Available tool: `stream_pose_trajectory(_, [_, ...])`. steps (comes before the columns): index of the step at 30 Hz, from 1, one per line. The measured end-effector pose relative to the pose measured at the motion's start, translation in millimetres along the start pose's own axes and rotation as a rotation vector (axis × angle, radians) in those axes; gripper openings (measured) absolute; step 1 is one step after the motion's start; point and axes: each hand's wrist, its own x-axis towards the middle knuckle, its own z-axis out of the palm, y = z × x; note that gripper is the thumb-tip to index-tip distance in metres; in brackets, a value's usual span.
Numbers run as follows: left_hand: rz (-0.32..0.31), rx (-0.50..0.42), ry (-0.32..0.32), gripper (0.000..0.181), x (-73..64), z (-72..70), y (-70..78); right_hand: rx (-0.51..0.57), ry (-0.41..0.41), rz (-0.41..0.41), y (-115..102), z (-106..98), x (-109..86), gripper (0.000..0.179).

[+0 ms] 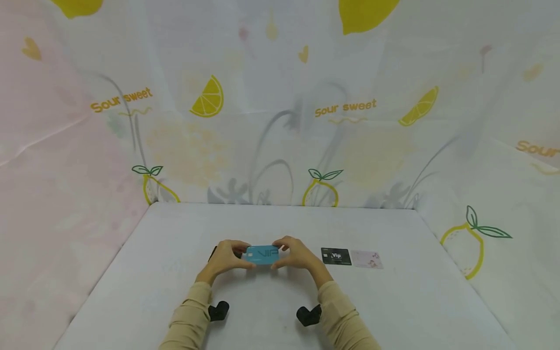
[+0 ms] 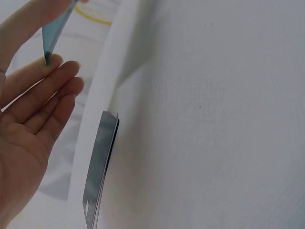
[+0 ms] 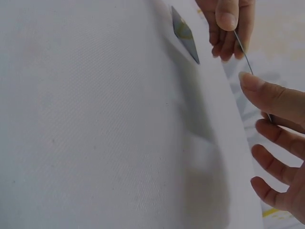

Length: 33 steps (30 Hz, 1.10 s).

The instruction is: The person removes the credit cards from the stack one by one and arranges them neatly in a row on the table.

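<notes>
A blue card [image 1: 261,255] with "VIP" lettering is held above the white table between both hands. My left hand [image 1: 224,257] pinches its left end, and my right hand [image 1: 297,253] pinches its right end between thumb and fingers. In the right wrist view the card [image 3: 244,51] appears edge-on as a thin line. Beneath and behind the left hand lies a small stack of dark cards [image 2: 101,160], mostly hidden by that hand in the head view. To the right of the right hand, a black "Vip" card [image 1: 336,256] lies flat beside a pale pink flowered card [image 1: 366,259].
The white-covered table [image 1: 271,311] reaches back to a fabric backdrop [image 1: 271,136] printed with lemons and "Sour sweet" lettering. Fabric walls also stand at the left and right. Black wrist mounts [image 1: 308,316] stick inward from both beige sleeves.
</notes>
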Motion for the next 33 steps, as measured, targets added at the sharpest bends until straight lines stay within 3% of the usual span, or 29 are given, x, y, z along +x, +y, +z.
stream_pose_trajectory(24, [0.048,-0.029,0.058,0.057,9.0,21.0,5.3,-0.024,0.049,0.052,8.3,-10.8,-5.1,0.06])
stream_pose_trajectory(33, [0.097,-0.041,0.086,0.057,15.7,30.1,6.4,-0.094,0.123,0.064,14.8,-10.9,-7.1,0.061])
